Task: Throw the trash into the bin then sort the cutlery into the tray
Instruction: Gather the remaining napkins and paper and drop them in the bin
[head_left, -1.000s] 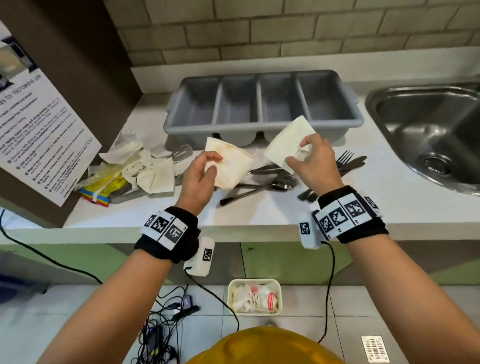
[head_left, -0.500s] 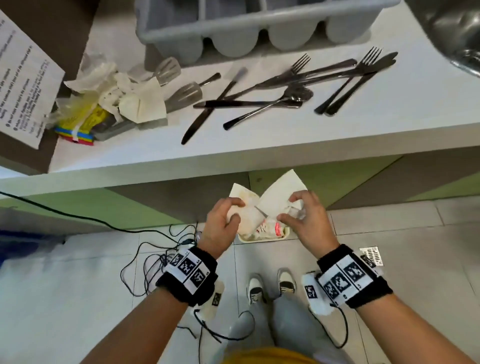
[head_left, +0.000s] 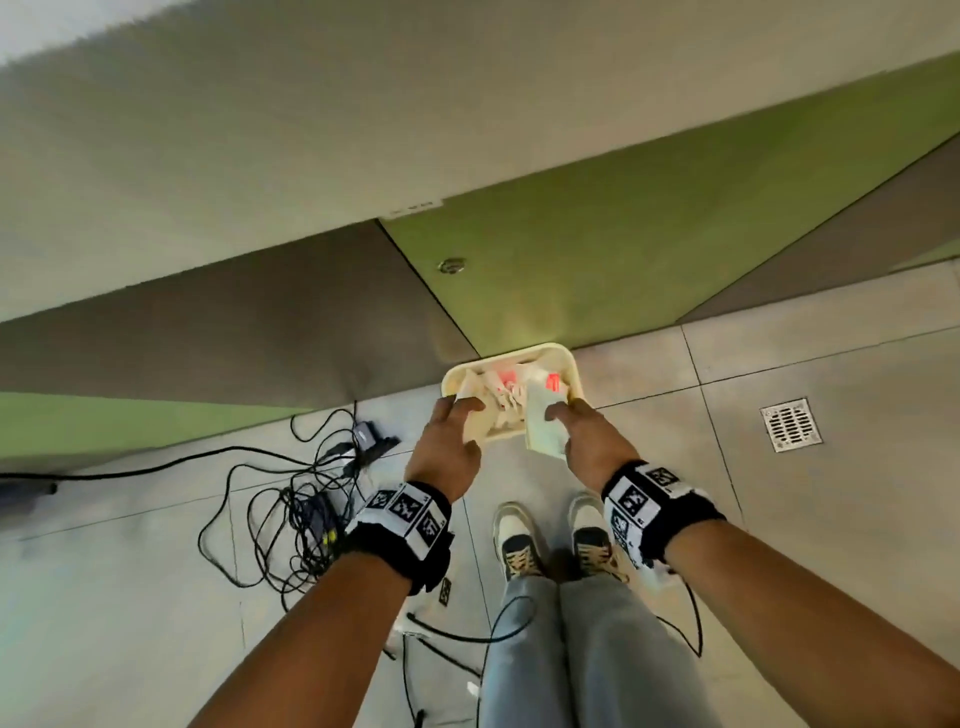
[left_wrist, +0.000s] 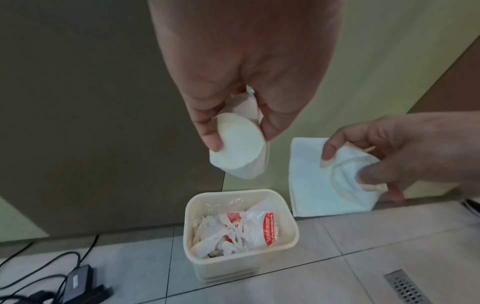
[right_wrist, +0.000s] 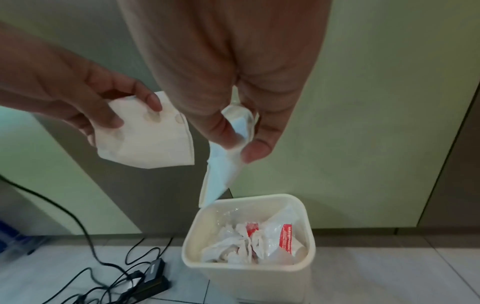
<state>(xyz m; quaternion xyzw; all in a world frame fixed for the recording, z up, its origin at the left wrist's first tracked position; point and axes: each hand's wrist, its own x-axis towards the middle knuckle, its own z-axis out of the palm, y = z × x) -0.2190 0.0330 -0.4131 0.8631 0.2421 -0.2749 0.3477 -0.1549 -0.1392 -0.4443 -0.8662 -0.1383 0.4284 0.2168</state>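
Note:
A cream bin (head_left: 573, 370) stands on the floor against the cabinet, with crumpled white and red wrappers inside. My left hand (head_left: 457, 431) hovers over its near left rim and pinches a folded white napkin (left_wrist: 239, 152) between thumb and fingers. My right hand (head_left: 571, 426) hovers over the near right rim and pinches a second white napkin (right_wrist: 226, 164), which hangs down toward the bin (right_wrist: 189, 246). Both napkins are above the bin (left_wrist: 292, 224), not in it. The cutlery and tray are out of view.
Tangled black cables and a power adapter (head_left: 311, 499) lie on the tiles left of the bin. A metal floor drain (head_left: 791, 424) is at the right. Green and brown cabinet doors (head_left: 597, 270) stand behind the bin. My shoes (head_left: 519, 540) are just in front.
Both hands came down from the counter to just above the bin, still holding their napkins. The view tipped down, so the counter, cutlery and tray left the frame.

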